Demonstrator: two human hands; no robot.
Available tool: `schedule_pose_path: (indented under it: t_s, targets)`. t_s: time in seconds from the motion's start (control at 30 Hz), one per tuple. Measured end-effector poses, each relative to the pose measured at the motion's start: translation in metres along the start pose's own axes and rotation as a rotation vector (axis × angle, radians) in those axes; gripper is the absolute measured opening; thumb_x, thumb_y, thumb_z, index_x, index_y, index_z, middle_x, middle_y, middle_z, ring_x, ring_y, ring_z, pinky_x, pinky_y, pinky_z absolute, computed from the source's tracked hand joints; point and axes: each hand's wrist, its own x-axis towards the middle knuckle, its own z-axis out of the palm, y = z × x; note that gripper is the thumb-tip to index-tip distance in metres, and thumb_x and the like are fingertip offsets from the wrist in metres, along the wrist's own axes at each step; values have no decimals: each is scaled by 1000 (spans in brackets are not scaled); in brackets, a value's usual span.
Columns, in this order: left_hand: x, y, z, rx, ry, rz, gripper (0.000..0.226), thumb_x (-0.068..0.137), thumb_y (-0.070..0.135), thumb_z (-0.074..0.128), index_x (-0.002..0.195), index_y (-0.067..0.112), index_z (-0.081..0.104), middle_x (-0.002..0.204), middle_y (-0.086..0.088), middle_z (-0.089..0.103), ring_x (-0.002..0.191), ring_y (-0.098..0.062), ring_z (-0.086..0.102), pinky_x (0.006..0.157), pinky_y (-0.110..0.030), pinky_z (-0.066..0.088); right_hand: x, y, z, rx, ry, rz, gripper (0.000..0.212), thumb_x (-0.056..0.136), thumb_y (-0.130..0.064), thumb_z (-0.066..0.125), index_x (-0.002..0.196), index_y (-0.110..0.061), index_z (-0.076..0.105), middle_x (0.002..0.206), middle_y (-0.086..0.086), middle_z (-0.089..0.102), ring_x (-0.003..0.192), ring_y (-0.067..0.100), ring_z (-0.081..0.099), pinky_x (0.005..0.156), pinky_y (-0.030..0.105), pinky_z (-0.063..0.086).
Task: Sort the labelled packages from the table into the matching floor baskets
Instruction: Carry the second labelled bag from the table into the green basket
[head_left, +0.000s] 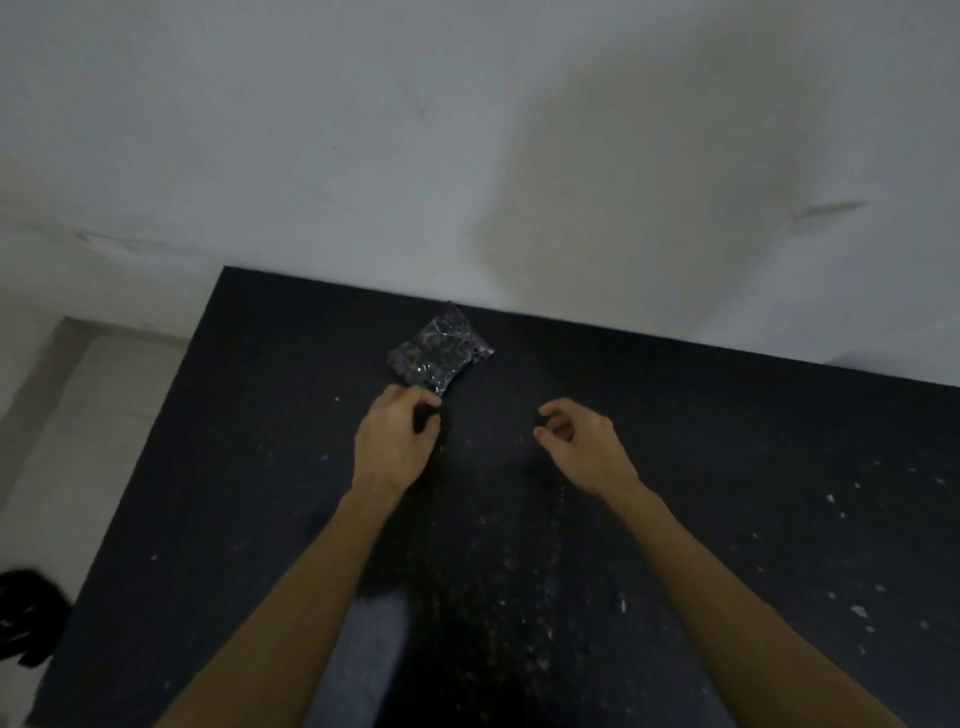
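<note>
just package (440, 353) beyond left hand (397, 436)

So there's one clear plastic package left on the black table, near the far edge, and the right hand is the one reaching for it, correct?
Not quite: in the head view the left hand is at the package; the right hand hangs apart, empty. The rest holds.

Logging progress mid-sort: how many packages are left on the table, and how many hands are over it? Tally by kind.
Clear plastic package of dark contents: 1
Bare hands, left hand and right hand: 2
Total: 3
</note>
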Motion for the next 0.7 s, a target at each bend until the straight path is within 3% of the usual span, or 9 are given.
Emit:
schedule_pose_path:
  t_s: [0.1,0.27,0.5,0.7]
  targets:
    - [49,8,2,97,29,56,26,84,27,78,108,25,68,122,-4,58,112,-27,59,92,-47,54,17,-8,6,25,35,28,29,92,-27,69,119,-17,67,105,2,71,93,18,68,89,41,58]
    - [99,19,15,296,-136,12,60,79,44,80,129,28,52,143,-11,47,134,-34,45,108,-53,40,29,-9,11,65,69,89,29,93,-26,69,121,-15,68,106,4,71,93,17,68,88,35,57]
    - [103,20,15,306,-110,1,58,75,42,81,123,29,52,135,-7,56,127,-32,51,103,-52,42,27,0,8,90,31,152,27,94,-28,67,119,-17,69,104,0,72,93,14,68,87,32,57]
    - [64,19,13,229,-147,71,53,74,42,81,119,30,55,135,-2,58,126,-28,52,100,-49,45,16,-1,6,135,29,166,21,94,-25,67,113,-16,71,99,1,73,91,13,67,74,16,47]
